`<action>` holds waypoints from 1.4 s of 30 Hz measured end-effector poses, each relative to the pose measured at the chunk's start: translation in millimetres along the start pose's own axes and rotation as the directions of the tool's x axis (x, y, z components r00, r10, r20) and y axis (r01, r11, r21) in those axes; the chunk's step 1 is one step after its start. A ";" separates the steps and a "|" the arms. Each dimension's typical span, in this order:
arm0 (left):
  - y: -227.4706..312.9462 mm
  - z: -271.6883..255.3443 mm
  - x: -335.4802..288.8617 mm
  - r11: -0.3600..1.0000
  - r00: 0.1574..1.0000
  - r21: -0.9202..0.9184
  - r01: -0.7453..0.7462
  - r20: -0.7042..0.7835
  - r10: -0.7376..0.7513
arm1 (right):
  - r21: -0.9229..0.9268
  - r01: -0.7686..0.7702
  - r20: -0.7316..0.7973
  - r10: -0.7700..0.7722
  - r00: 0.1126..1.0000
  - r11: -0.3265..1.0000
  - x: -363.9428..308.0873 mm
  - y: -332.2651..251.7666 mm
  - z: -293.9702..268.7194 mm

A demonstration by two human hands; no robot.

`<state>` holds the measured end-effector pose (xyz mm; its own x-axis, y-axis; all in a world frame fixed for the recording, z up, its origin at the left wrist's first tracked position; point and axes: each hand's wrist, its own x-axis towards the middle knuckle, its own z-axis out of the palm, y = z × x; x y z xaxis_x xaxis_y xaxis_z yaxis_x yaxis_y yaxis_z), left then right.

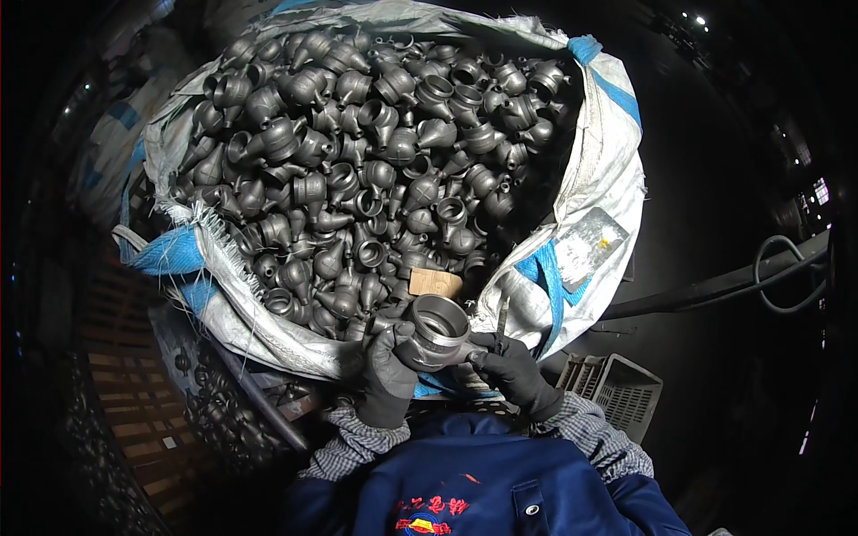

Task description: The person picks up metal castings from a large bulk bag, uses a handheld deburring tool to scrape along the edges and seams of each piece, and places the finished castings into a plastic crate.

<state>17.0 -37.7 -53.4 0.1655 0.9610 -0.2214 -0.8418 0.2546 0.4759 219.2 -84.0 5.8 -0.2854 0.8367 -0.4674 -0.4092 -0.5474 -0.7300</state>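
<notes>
A dark grey metal casting (431, 338), round and hollow with a wide ringed mouth and a narrow neck, is held up in front of my chest with its mouth facing up. Wrapped round its left side is my left hand (389, 371), in a dark glove. My right hand (518, 375), gloved too, is closed at the casting's neck on the right. From between its fingers a slim, pen-like tool (502, 320) sticks up. Just beyond the casting, a torn piece of brown cardboard (434, 283) lies on the heap.
A big white woven bulk bag (608, 170) with blue straps holds a heap of similar castings (375, 174). A grey plastic crate (630, 393) stands at lower right. More castings (223, 415) lie at lower left beside slatted brown boards (143, 393). A dark bar (706, 286) extends at right.
</notes>
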 end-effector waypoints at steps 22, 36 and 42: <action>0.6 46.3 -12.8 0.587 0.889 0.670 -0.454 0.297 0.348 | -0.957 0.175 0.035 -0.507 0.861 0.232 14.8 -44.6 53.6; 12.3 18.7 9.8 0.999 0.962 0.054 0.002 -0.273 0.013 | -0.503 0.144 -0.087 -0.215 0.973 0.852 19.4 -1.8 -0.7; 16.1 17.9 9.3 0.997 0.971 -0.017 0.077 -0.227 -0.078 | -0.122 -0.051 -0.078 0.042 0.996 0.991 8.0 -13.7 9.7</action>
<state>14.2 -22.7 -32.5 0.1098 0.8883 -0.4459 -0.8352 0.3256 0.4432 214.2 -70.0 16.9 -0.2341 0.8118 -0.5349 -0.2848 -0.5834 -0.7607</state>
